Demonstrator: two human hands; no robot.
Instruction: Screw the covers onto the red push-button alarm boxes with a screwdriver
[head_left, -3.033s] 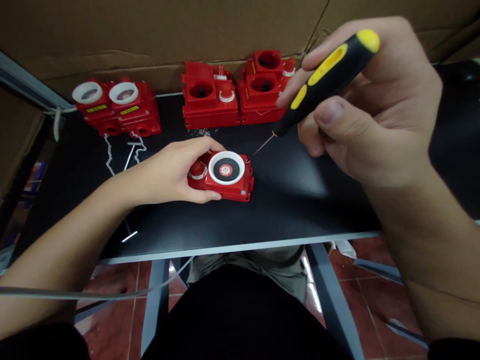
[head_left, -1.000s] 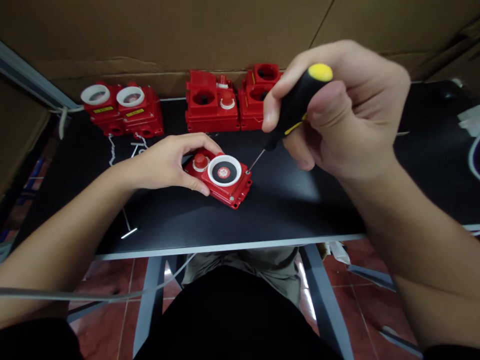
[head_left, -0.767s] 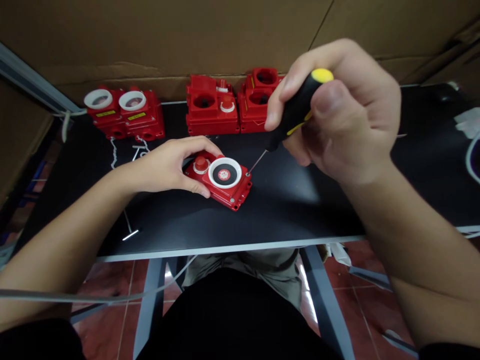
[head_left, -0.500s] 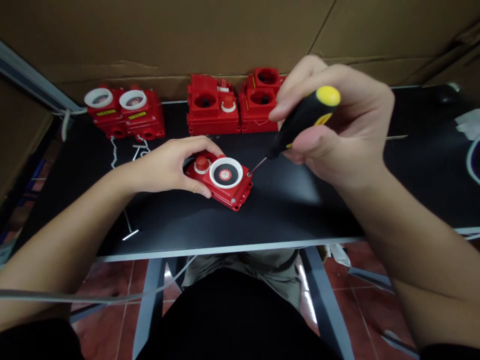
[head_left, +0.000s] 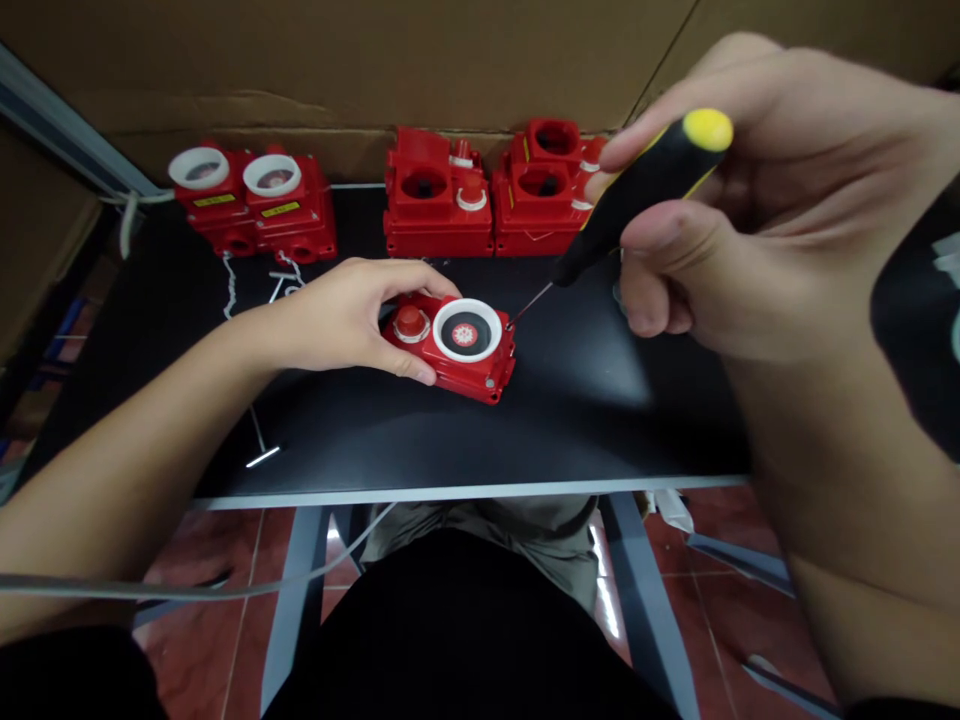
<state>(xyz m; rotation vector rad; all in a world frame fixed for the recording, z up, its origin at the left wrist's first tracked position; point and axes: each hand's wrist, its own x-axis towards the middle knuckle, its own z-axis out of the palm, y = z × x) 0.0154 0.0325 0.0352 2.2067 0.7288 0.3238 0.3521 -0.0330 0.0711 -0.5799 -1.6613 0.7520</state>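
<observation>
A red plastic box [head_left: 480,372] with a white ring and a red button on its lid lies on the black table [head_left: 570,420]. My left hand [head_left: 352,315] grips its left end, fingers curled over the top and thumb along the near side. My right hand [head_left: 757,210] is closed around a black and yellow screwdriver [head_left: 645,190]. The thin shaft slants down to the left, and its tip rests at the screw on the box's far right corner.
Two red boxes with white rings [head_left: 251,205] stand at the back left, two open red housings [head_left: 484,190] at the back middle. A white cord [head_left: 229,290] and small metal bits lie on the table's left side. Cardboard [head_left: 375,60] walls the back.
My right hand has risen and swung closer to the camera, tilting the screwdriver flatter while its tip stays at the corner screw. The left hand keeps hold of the box.
</observation>
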